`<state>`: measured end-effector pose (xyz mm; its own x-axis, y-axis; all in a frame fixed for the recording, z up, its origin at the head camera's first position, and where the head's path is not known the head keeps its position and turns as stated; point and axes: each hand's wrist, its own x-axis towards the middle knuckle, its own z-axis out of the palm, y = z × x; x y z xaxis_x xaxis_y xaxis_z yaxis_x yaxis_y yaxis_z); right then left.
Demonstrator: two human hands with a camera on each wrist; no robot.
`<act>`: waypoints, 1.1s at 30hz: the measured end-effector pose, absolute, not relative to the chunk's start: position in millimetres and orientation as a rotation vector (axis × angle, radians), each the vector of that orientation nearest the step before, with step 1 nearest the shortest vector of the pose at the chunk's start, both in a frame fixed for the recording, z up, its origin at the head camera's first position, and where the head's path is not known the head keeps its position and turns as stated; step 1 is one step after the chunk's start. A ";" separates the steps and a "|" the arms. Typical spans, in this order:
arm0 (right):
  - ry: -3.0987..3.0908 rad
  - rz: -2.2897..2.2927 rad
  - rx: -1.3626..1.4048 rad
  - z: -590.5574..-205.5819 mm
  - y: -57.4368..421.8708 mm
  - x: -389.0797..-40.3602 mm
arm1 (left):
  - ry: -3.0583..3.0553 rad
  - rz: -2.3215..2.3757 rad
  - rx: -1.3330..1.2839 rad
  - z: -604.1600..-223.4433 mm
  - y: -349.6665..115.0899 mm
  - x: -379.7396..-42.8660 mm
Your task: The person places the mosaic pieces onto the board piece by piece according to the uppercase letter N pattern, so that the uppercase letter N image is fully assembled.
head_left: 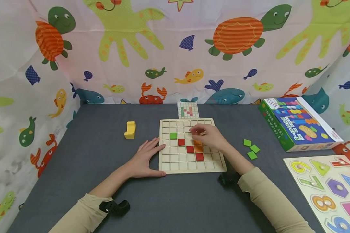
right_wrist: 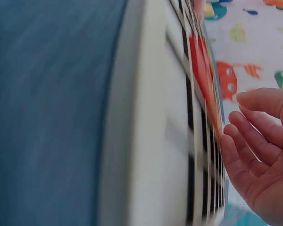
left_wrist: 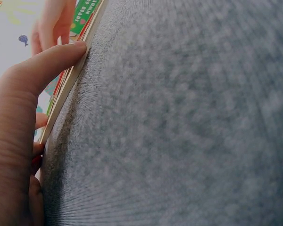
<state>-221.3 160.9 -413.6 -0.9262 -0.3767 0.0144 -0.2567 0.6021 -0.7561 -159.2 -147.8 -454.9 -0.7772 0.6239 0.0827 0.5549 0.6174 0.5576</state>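
Observation:
A wooden grid board [head_left: 178, 166] lies on the table with one green tile [head_left: 173, 136], three red tiles [head_left: 190, 149] and orange tiles [head_left: 198, 149] in its cells. My left hand [head_left: 147, 160] spreads at the board's lower left corner, its fingers extended to the left edge and its thumb [left_wrist: 61, 59] against the near edge. Over the board's right half is my right hand [head_left: 208, 134], fingertips low above the upper cells. In the right wrist view its fingers [right_wrist: 247, 141] bend loosely, with no tile showing between them; part of the orange tiles is hidden beneath this hand.
Behind the board is a small pattern card [head_left: 188, 110]. A yellow block [head_left: 130, 130] stands to the left. Several loose green tiles [head_left: 252, 155] lie to the right, near a game box [head_left: 300, 124] and a number puzzle board [head_left: 306, 191]. A printed curtain [head_left: 169, 58] closes off the back.

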 end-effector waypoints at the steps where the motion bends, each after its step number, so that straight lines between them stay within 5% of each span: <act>1: 2.689 -1.220 -0.519 -413.7 169.5 -219.9 | 2.718 0.873 0.994 -455.1 -147.6 -159.2; 18: 2.834 -0.956 -0.384 -399.7 305.5 -194.7 | 2.730 0.868 0.991 -455.3 -146.5 -158.7; 33: 2.822 -0.848 -0.285 -401.2 325.1 -191.2 | 2.733 0.864 0.997 -455.2 -146.4 -159.0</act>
<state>-191.2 325.1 -401.2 -0.9653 -0.2335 -0.1168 -0.1305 0.8190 -0.5588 -159.0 -146.4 -455.2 -0.7789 0.6206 0.0904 0.5598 0.6229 0.5464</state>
